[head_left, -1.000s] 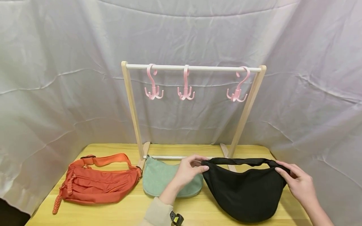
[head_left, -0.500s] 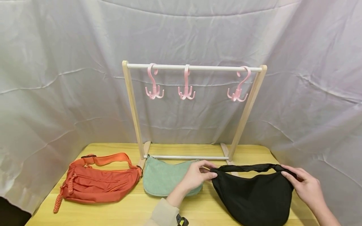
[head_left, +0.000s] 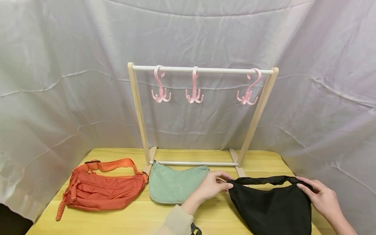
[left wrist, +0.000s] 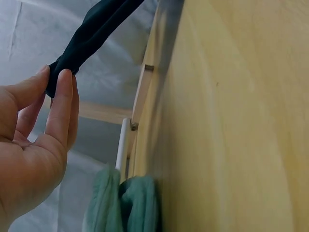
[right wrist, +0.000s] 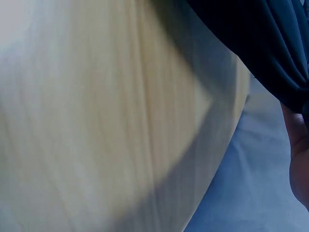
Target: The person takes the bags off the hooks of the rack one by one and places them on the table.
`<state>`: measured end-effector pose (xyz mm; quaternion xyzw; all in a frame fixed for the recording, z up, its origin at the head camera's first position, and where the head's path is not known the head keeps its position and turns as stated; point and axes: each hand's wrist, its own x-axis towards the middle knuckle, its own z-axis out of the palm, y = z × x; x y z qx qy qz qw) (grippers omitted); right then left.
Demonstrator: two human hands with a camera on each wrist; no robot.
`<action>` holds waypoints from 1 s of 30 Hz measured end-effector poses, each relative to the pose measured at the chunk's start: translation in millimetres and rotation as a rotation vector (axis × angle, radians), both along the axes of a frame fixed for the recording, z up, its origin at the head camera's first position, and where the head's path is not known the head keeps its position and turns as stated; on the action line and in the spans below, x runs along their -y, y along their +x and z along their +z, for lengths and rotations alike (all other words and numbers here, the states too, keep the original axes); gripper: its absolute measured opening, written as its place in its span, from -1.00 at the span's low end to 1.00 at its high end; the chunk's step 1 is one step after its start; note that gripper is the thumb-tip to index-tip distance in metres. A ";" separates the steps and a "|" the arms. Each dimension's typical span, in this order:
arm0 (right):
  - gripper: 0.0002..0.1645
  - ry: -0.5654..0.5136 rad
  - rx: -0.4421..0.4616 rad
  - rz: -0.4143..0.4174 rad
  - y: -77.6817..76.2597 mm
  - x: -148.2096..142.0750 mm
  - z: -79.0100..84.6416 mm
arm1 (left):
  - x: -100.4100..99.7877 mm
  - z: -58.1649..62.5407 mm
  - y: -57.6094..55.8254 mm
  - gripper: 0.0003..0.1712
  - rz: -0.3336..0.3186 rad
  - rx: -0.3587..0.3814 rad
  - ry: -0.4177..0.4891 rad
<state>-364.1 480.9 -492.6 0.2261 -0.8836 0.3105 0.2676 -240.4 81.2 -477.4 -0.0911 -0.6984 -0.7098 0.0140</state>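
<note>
A black shoulder bag (head_left: 273, 209) spans the space between both hands at the front right, its strap arching along the top and its lower edge cut off by the frame. My left hand (head_left: 212, 186) pinches its left upper corner between thumb and fingers; the left wrist view shows that grip on the black cloth (left wrist: 79, 48) closely. At the opposite corner my right hand (head_left: 323, 197) pinches the bag where strap and body meet. In the right wrist view only part of the right hand (right wrist: 300, 164) shows beside the gathered cloth. Behind my left hand lies a green bag (head_left: 176, 182).
An orange-red waist bag (head_left: 105, 191) lies on the wooden table (head_left: 129, 225) at left. Behind stands a rack with a white top rail (head_left: 220, 70) and wooden posts (head_left: 257, 120). Pink hooks (head_left: 160, 88) hang from the rail. Grey cloth (head_left: 73, 98) surrounds the table.
Both hands have carried the black bag to the right and nearer the front of the table. More of the green bag's right end now shows.
</note>
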 end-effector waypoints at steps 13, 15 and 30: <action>-0.73 0.184 0.128 -0.023 -25.5 -15.4 -14.1 | -29.7 -18.8 -20.4 -0.77 0.036 0.048 -0.025; -0.72 0.197 0.142 -0.024 -30.1 -14.8 -14.3 | -33.5 -19.8 -23.4 -0.78 0.062 0.062 -0.039; -0.68 0.166 0.188 -0.038 -50.1 -19.6 -26.4 | -44.9 -30.7 -46.4 -0.82 0.173 0.107 -0.074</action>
